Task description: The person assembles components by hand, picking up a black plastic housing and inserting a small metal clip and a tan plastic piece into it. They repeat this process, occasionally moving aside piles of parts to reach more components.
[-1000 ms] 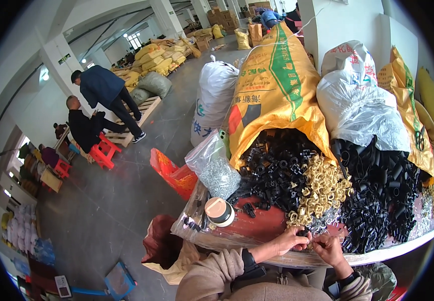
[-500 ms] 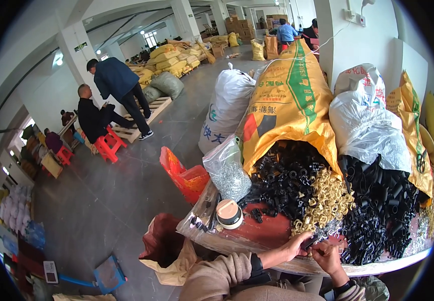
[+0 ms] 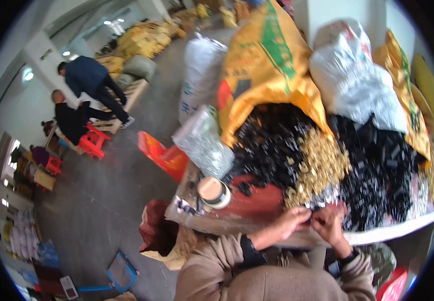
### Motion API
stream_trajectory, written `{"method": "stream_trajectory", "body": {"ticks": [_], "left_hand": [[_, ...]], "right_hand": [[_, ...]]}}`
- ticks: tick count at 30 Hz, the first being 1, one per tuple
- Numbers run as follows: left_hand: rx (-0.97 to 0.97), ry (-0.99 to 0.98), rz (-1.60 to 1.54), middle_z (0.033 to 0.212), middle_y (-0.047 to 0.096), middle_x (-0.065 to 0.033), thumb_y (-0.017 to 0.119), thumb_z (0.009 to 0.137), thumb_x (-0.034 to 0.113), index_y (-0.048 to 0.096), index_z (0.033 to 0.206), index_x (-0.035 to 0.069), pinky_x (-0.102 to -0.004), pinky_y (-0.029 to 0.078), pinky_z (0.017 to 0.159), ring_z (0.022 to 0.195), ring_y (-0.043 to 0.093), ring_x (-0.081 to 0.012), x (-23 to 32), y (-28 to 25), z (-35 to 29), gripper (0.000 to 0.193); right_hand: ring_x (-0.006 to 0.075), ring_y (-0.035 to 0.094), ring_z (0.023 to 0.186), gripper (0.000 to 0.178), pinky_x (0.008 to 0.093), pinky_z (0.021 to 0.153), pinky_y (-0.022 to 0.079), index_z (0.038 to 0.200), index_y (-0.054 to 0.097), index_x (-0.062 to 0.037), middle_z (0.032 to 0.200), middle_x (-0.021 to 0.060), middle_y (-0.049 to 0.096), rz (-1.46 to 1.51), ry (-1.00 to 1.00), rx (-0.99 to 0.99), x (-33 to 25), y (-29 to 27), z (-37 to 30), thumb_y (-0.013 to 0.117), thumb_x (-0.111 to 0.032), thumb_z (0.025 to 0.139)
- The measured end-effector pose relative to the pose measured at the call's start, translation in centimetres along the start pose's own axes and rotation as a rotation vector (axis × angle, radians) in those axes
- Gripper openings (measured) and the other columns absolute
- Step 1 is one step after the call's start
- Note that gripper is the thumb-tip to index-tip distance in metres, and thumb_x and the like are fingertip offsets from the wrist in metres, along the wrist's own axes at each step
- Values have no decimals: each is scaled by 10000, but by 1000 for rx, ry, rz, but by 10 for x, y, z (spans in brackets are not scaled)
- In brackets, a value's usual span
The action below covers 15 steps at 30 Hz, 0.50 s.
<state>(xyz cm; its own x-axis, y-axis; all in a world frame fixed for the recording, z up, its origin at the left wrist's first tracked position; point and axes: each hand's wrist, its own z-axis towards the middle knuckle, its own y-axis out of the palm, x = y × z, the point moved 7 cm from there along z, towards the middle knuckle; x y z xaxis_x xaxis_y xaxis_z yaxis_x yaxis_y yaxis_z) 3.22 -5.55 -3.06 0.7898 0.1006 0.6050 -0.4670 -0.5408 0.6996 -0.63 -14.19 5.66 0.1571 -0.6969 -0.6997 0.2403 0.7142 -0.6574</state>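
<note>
My left hand (image 3: 293, 220) and my right hand (image 3: 330, 223) are close together at the table's front edge, fingers closed in a pinch. A small dark piece, apparently a black plastic part, shows at my left fingertips, partly hidden and blurred. What my right fingers hold, if anything, cannot be made out. Just beyond my hands lie a heap of gold-coloured metal pieces (image 3: 320, 163) and a few silvery bits (image 3: 327, 194). Behind and left of the gold heap, black plastic fittings (image 3: 269, 140) spill from an orange woven sack (image 3: 247, 65). Another heap of black tubular parts (image 3: 380, 175) lies to the right.
On the table's left stand a round lidded container (image 3: 214, 192) and a clear bag of small metal pieces (image 3: 207, 145). White sacks (image 3: 199, 75) stand behind. An open sack (image 3: 159, 231) and a red bag (image 3: 161, 155) are beside the table. Two people (image 3: 94, 80) are farther left near pallets.
The view has tilted down, so the table and heaps sit higher in the picture and look blurred. Both hands stay together at the table edge, the right fingers slightly raised.
</note>
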Motion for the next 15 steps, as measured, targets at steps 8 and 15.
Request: {"method": "stream_trajectory", "body": {"ticks": [8,15], "left_hand": [[37,36,-61,1035,517,-65,448,849,136,452,1111,11,-321,453,798,940,505,-153,24,8,-7,290],[59,-58,-47,1014,529,-74,452,847,122,469,1091,3,-304,458,786,899,530,-153,13,-5,-9,273]], "right_hand": [[222,513,575,88,300,516,405,709,549,-18,624,90,514,235,37,-45,12,2,15,606,-70,665],[237,522,585,78,311,520,421,722,549,-27,649,82,509,266,14,-96,13,-1,8,602,-47,668]]}}
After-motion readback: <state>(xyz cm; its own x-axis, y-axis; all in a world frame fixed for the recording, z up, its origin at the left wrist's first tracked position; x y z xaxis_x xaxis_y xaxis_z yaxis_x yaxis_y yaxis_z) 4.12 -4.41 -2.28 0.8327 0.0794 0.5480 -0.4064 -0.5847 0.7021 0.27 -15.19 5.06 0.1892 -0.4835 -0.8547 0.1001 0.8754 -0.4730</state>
